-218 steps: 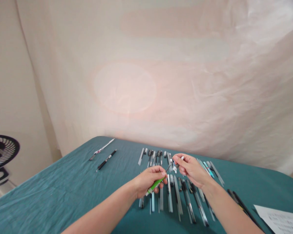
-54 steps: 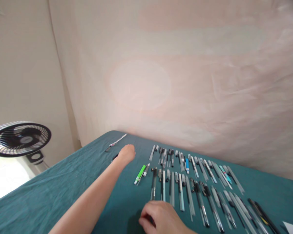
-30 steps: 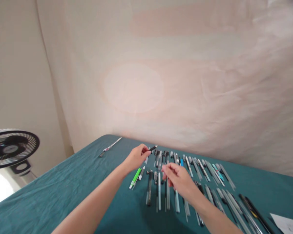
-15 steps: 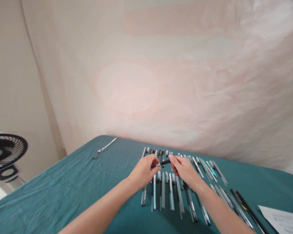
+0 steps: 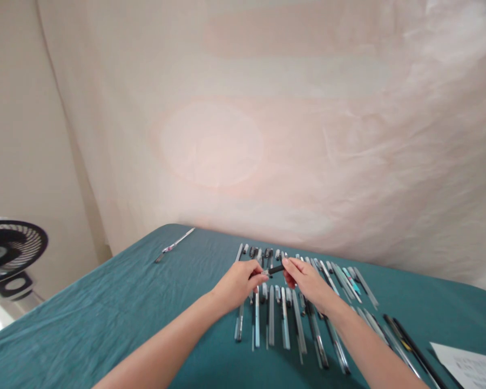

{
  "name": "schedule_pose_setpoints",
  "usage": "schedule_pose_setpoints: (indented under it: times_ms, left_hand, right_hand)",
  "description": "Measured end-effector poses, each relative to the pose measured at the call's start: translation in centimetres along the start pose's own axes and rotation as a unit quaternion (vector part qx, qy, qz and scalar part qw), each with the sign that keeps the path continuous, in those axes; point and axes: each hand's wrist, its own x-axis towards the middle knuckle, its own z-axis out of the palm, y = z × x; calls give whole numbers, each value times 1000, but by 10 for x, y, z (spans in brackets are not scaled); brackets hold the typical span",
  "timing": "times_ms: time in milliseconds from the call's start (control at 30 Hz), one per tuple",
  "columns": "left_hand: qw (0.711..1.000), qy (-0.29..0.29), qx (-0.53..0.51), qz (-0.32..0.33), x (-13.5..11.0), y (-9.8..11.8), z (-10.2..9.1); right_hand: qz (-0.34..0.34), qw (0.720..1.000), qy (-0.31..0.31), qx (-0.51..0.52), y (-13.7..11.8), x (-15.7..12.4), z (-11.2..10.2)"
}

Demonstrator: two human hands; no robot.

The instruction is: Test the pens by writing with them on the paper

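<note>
The grip of both hands is narrow, fingers closed on one black pen [image 5: 276, 269] just below and right of the frame's centre. The left hand [image 5: 238, 283] pinches its clear end between thumb and fingers; the right hand [image 5: 310, 282] holds the black end. The pen lies across the gap between the hands, its right end slightly higher in the frame. Whether its clear and black parts are fully joined is too small to tell.

Behind the hands, an upper row of pens [image 5: 365, 288] and pen parts slants down toward the right, with a turquoise piece [image 5: 354, 285] near its right end. Below the hands, a lower row of pens [image 5: 271, 316] lies side by side, partly hidden by the right forearm; some look pale blue, others dark.

In the lower right are long dark pens [image 5: 417, 350] and, just beside them, a white sheet of paper [image 5: 470, 363] with blurred marks. Left of centre, well apart from the rows, a lone slim pen [image 5: 174, 246] lies diagonally on the teal-covered worktop [image 5: 125, 302]. A black fan [image 5: 14, 248] is cut off by the left edge, and a pale, creased backdrop [image 5: 291, 140] fills the upper frame.
</note>
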Motion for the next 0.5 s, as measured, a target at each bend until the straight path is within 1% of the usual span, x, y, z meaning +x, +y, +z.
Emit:
schedule_pose_setpoints:
  times_ms: [100, 300, 400, 500]
  left_hand:
    - [1000, -18, -8, -8, 0, 1, -1]
    - [998, -59, -24, -18, -1, 3, -2]
    - [996, -74, -38, -13, -3, 4, -5]
    - [994, -92, -57, -11, -4, 5, -7]
  right_hand:
    - [-10, 999, -37, -2, 0, 1, -5]
    - [-42, 994, -74, -62, -2, 0, -16]
    - [-55, 991, -96, -74, -9, -2, -21]
    - [-53, 990, -110, -73, -11, -2, -26]
